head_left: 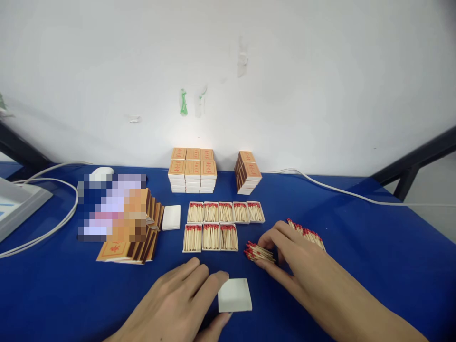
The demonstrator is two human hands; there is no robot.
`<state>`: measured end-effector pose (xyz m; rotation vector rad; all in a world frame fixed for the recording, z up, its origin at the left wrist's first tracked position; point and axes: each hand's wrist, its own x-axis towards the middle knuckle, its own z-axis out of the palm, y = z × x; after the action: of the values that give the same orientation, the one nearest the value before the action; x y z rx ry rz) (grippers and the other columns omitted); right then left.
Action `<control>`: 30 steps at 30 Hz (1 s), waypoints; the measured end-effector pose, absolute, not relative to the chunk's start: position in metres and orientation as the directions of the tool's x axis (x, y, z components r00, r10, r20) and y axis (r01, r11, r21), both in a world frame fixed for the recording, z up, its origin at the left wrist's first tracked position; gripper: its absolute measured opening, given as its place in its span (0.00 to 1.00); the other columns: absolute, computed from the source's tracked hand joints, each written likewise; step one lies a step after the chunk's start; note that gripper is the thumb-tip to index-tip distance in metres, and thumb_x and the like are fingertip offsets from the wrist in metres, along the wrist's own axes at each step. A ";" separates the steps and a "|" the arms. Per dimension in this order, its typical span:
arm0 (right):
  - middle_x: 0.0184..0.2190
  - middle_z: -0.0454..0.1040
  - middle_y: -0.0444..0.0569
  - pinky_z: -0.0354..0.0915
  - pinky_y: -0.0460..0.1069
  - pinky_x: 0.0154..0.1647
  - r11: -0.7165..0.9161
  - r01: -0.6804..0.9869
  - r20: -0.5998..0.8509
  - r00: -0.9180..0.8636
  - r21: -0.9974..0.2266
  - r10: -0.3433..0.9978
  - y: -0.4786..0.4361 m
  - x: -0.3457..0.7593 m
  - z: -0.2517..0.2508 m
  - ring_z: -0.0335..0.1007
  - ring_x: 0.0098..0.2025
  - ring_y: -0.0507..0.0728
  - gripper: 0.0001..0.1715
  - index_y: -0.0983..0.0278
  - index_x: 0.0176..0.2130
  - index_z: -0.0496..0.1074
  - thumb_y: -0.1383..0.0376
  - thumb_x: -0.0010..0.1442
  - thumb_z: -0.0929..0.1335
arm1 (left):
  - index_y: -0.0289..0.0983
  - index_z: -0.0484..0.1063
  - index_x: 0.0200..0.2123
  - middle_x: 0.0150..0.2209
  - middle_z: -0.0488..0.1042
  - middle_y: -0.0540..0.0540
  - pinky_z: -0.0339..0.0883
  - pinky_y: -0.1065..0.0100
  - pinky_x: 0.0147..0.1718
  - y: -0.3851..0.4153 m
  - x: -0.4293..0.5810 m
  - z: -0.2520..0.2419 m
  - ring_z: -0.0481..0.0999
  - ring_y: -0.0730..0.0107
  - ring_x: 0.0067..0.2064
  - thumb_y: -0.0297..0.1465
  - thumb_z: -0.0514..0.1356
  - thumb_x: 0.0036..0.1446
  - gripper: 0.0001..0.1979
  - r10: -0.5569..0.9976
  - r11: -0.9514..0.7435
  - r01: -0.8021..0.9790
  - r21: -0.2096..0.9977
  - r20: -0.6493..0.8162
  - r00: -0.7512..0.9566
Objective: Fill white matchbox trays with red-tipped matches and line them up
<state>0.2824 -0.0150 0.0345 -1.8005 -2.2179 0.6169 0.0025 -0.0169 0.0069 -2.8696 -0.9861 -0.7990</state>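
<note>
Near the front of the blue table, my left hand [185, 297] grips an empty white matchbox tray [235, 295] between thumb and fingers at its left side. My right hand [288, 259] pinches a bundle of red-tipped matches [259, 252], their heads pointing left. Beyond the right hand lies a loose pile of matches [309, 233], partly hidden by it. Two rows of white trays filled with matches [211, 237] stand in the middle, heads towards the wall. Left of them sits a white tray [171, 217], by orange matchbox sleeves [123, 249] with dark striking sides.
Stacked matchboxes [192, 168] stand against the wall, with a smaller stack [248, 172] to their right. At the left are a blurred-out patch [114, 204], a white mouse [102, 173] and a white device [21, 202]. A white cable [342, 194] runs along the right back.
</note>
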 end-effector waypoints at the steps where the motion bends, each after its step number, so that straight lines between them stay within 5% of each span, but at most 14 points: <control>1: 0.47 0.76 0.46 0.73 0.54 0.42 0.163 0.869 -0.118 -0.244 -0.468 0.963 -0.014 0.285 0.034 0.79 0.41 0.58 0.15 0.56 0.44 0.72 0.52 0.83 0.64 | 0.39 0.71 0.59 0.44 0.88 0.45 0.88 0.60 0.50 -0.017 0.002 0.007 0.91 0.59 0.44 0.39 0.45 0.86 0.18 0.577 -0.801 0.577 0.160 0.464 0.672; 7: 0.50 0.77 0.44 0.71 0.53 0.48 0.177 0.812 -0.172 -0.320 -0.556 0.932 -0.012 0.300 0.031 0.77 0.50 0.58 0.18 0.53 0.48 0.74 0.47 0.83 0.62 | 0.41 0.71 0.61 0.46 0.88 0.45 0.89 0.59 0.45 -0.022 0.001 0.005 0.92 0.57 0.46 0.43 0.45 0.86 0.20 0.613 -0.768 0.619 0.162 0.464 0.639; 14: 0.47 0.78 0.44 0.68 0.55 0.54 0.183 0.816 -0.213 -0.348 -0.549 0.913 -0.004 0.309 0.040 0.75 0.48 0.57 0.22 0.54 0.45 0.76 0.45 0.83 0.62 | 0.41 0.71 0.60 0.45 0.88 0.44 0.88 0.61 0.44 -0.023 0.001 0.004 0.91 0.58 0.44 0.43 0.45 0.86 0.20 0.612 -0.764 0.628 0.151 0.480 0.629; 24: 0.43 0.79 0.44 0.69 0.50 0.41 0.193 0.789 -0.124 -0.321 -0.583 0.939 -0.001 0.311 0.064 0.76 0.39 0.54 0.19 0.53 0.44 0.81 0.47 0.80 0.67 | 0.40 0.72 0.58 0.42 0.83 0.44 0.87 0.58 0.37 -0.021 -0.002 0.006 0.89 0.56 0.40 0.41 0.54 0.81 0.15 0.640 -0.759 0.601 0.249 0.450 0.622; 30: 0.44 0.81 0.42 0.73 0.48 0.43 0.406 0.732 -0.035 -0.505 -0.548 0.863 -0.012 0.282 0.075 0.80 0.41 0.52 0.08 0.55 0.45 0.79 0.58 0.79 0.71 | 0.41 0.72 0.58 0.40 0.80 0.47 0.86 0.58 0.35 -0.022 -0.002 0.003 0.87 0.57 0.37 0.36 0.59 0.77 0.11 0.649 -0.760 0.567 0.317 0.413 0.639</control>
<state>0.2815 -0.0116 0.0749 -1.3995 -2.4108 0.7462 -0.0022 -0.0221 0.0035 -2.9851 -1.1157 -0.8558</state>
